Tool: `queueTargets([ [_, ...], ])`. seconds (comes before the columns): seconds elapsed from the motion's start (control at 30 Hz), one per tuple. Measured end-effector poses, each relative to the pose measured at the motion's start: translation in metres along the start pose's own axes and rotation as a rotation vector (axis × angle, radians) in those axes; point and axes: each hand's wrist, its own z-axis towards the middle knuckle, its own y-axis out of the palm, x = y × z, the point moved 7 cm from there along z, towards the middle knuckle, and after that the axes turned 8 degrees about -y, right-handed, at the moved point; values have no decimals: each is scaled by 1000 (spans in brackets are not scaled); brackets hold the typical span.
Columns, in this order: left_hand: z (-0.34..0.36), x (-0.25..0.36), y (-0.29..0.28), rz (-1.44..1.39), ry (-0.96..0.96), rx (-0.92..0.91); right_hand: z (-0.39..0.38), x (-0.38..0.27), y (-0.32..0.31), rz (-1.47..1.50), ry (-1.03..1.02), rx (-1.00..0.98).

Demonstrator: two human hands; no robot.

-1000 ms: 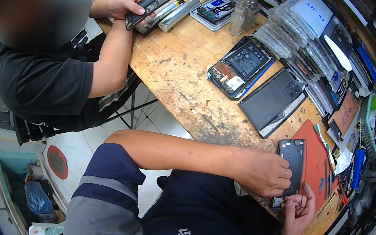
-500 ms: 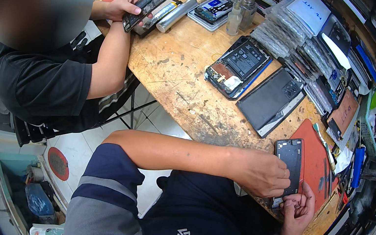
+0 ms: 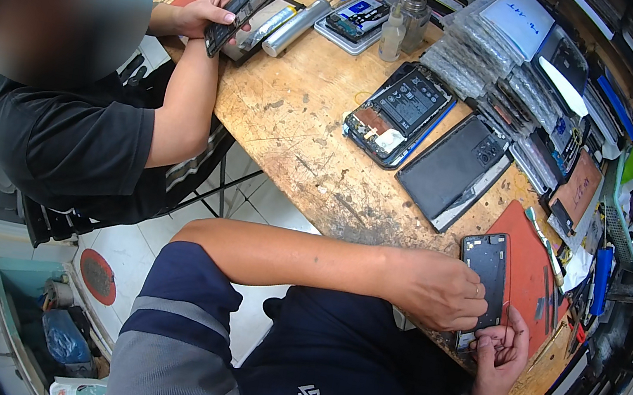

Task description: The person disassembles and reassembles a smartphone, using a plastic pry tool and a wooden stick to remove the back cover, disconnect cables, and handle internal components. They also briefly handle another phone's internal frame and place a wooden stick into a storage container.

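Note:
A dark phone frame [image 3: 488,260] with small pale pads along its edges lies at the table's near right, partly on an orange-red mat [image 3: 532,234]. My left hand [image 3: 443,290] reaches across from the left, its fingers curled together over the near part of the frame. What its fingertips pinch, if anything, is hidden beneath the hand. My right hand [image 3: 502,354] comes up from below, gripping the frame's near right corner between thumb and bent fingers. The frame's near end is mostly covered by both hands.
Beyond lie a dark phone back panel [image 3: 456,166] and an opened phone [image 3: 402,111] with its battery showing. Bubble-wrapped parts [image 3: 473,65] pile up at the back right. Tweezers [image 3: 549,299] rest on the mat. At left, a co-worker's hand [image 3: 212,13] holds another opened phone [image 3: 240,13].
The co-worker's phone has tilted slightly. Both my hands and the phone frame stay nearly in place.

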Motion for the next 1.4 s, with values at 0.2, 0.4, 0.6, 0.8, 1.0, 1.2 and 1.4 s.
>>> queueTargets([
  [0.2,-3,-6,-3,-113,-38,15,-1,0,-1,-6,36,24],
  [0.4,-7,-9,-7,-111,-61,10,-1,1,-1,7,41,29],
  [0.6,-3,-7,-4,-72,-65,-6,0,1,-1,2,8,3],
  [0.8,-3,-6,-3,-9,-51,-26,-1,2,-1,8,15,9],
  [1.0,-1,-7,-3,-14,-35,4,0,2,-1,4,22,7],
  [1.2,-2,-8,-2,-11,-39,9,0,1,-1,8,14,1],
  [1.4,-3,-8,-1,-51,-48,44,-1,1,-1,9,15,3],
])
